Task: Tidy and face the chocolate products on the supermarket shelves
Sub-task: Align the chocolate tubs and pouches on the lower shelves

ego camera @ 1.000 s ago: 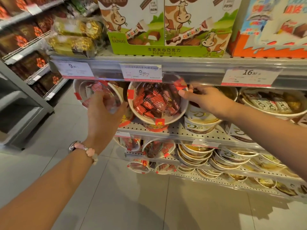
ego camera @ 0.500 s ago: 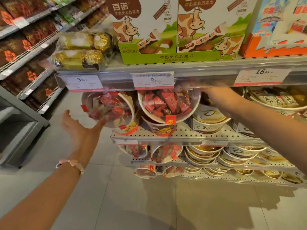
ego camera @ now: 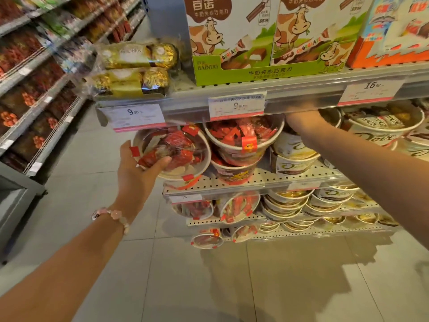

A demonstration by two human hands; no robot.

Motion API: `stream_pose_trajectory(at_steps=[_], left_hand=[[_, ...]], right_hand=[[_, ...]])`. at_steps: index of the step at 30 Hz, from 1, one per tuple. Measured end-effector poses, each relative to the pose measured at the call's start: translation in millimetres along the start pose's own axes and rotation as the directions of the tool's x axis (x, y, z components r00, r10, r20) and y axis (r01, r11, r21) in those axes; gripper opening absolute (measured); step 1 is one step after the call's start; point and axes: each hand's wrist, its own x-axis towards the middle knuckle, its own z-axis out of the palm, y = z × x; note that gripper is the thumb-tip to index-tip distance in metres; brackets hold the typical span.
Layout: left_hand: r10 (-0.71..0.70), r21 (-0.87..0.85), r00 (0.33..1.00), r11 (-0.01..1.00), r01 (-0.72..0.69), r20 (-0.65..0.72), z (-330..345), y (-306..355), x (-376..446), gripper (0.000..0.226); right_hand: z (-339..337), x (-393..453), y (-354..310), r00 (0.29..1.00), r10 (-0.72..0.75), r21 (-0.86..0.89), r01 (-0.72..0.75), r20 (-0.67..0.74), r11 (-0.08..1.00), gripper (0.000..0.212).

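Observation:
A round tub of red-wrapped chocolates (ego camera: 183, 147) with a clear lid leans forward at the left end of the perforated shelf (ego camera: 262, 180). My left hand (ego camera: 135, 169) cups the tub's left side, thumb across the lid. Beside it a second red tub (ego camera: 241, 138) sits stacked on another. My right hand (ego camera: 301, 118) reaches in above the white and gold tubs (ego camera: 293, 152). Its fingers are hidden behind the upper shelf's price rail (ego camera: 185, 110).
Above stand cow-print chocolate boxes (ego camera: 232, 43), gold foil chocolate packs (ego camera: 139, 56) and an orange box (ego camera: 390, 49). Lower shelves hold more red tubs (ego camera: 239, 205) and white tubs (ego camera: 287, 203). Another aisle's shelving (ego camera: 34, 84) runs along the left. Grey tiled floor (ego camera: 255, 287) lies below.
My left hand dropped away from the left red tub, then came back and took hold of its side. My right hand moved deeper under the upper shelf. The view shifted lower.

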Motion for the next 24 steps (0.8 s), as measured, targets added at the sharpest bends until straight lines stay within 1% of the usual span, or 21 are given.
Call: stream_pose_trajectory(at_steps=[2,4,5,6,7,8,9,10,11,12,13,14,15,17,20,24], left_hand=[[-0.009,0.006,1.000,1.000,0.009,0.016,-1,-1,0,0.062],[-0.013,0.036,1.000,0.999,0.012,0.024,0,0,-2,0.064],[-0.018,0.051,1.000,0.999,0.017,0.026,-1,1,-2,0.066],[-0.015,0.057,0.999,0.998,0.014,0.029,-1,0,-2,0.067],[-0.015,0.063,0.999,0.998,0.013,0.033,-1,1,-2,0.066],[-0.010,0.068,0.999,0.998,0.007,0.037,0,2,-2,0.066],[-0.008,0.075,0.999,0.997,0.004,0.040,0,3,-2,0.066],[-0.004,0.078,0.999,0.997,0.001,0.043,0,4,-3,0.067],[-0.006,0.081,0.999,0.997,0.002,0.042,0,4,-3,0.067],[-0.004,0.083,0.999,0.997,0.001,0.041,0,4,-2,0.067],[-0.004,0.086,0.999,0.996,0.001,0.043,0,4,-3,0.067],[-0.002,0.085,0.999,0.996,-0.002,0.044,0,3,-3,0.067],[0.000,0.085,0.999,0.996,-0.004,0.045,0,3,-2,0.067],[0.007,0.087,0.999,0.996,-0.011,0.045,0,5,-3,0.067],[0.022,0.094,0.999,0.995,-0.026,0.049,2,5,-4,0.067],[0.040,0.117,0.997,0.992,-0.047,0.059,3,5,-5,0.067]], right_hand=[[0,4,6,0.998,0.064,-0.097,-0.062,0.014,0.993,0.037],[3,2,9,0.994,0.113,-0.162,-0.113,-0.010,0.980,0.034],[4,0,9,0.995,0.097,-0.193,-0.100,-0.022,0.976,0.032],[5,-2,10,0.999,0.021,-0.221,-0.029,-0.038,0.975,0.030],[5,-5,10,0.998,-0.066,-0.218,0.060,-0.021,0.974,0.029],[3,-11,10,0.988,-0.153,-0.210,0.152,0.010,0.966,0.031],[-1,-19,10,0.964,-0.265,-0.193,0.264,0.023,0.945,0.035],[-5,-28,11,0.918,-0.389,-0.205,0.395,0.072,0.895,0.041],[-8,-35,12,0.858,-0.484,-0.245,0.514,0.172,0.822,0.048],[-11,-40,14,0.778,-0.553,-0.297,0.626,0.298,0.721,0.055],[-12,-45,17,0.701,-0.581,-0.339,0.711,0.414,0.616,0.063],[-13,-45,19,0.655,-0.570,-0.386,0.755,0.497,0.531,0.072],[-15,-41,21,0.630,-0.549,-0.435,0.776,0.549,0.456,0.079],[-15,-35,24,0.619,-0.539,-0.517,0.782,0.571,0.349,0.077],[-10,-34,21,0.651,-0.525,-0.613,0.740,0.548,0.278,0.073],[1,-38,14,0.665,-0.575,-0.692,0.687,0.477,0.222,0.076]])
